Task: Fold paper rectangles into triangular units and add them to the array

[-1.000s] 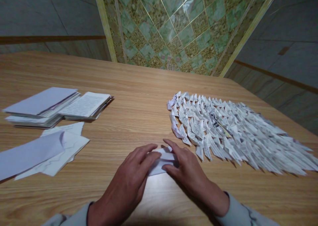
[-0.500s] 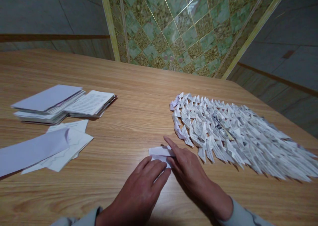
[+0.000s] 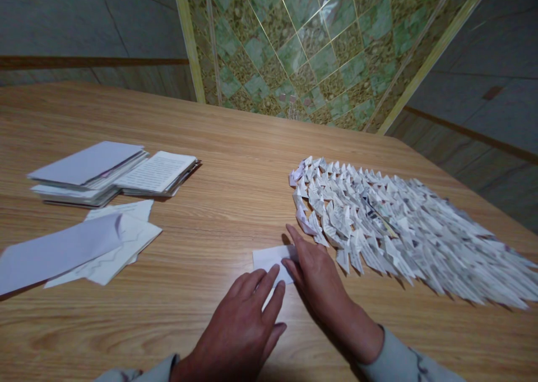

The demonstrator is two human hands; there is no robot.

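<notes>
A small white paper rectangle (image 3: 271, 260) lies flat on the wood-grain table (image 3: 222, 141) in front of me. My right hand (image 3: 321, 284) rests over its right end, with the thumb on top and the index finger past its far edge. My left hand (image 3: 239, 334) sits just below it, fingers spread, with the fingertips on or at the paper's near edge. To the right, the nearest points of a large, overlapping mass of folded printed-paper triangles (image 3: 403, 231) lie close to my right hand.
Left of my hands are loose pale sheets (image 3: 124, 239) and a long lilac-white sheet (image 3: 59, 253). Behind them lie a cut-apart book block with printed pages (image 3: 157, 172) and a lilac-white paper stack (image 3: 88, 163). A green tiled wall panel (image 3: 315, 46) stands beyond the table's far edge.
The white paper has gone from a bunched fold to a flatter rectangle. My left hand has moved off it toward me and spread its fingers. My right hand has shifted slightly right.
</notes>
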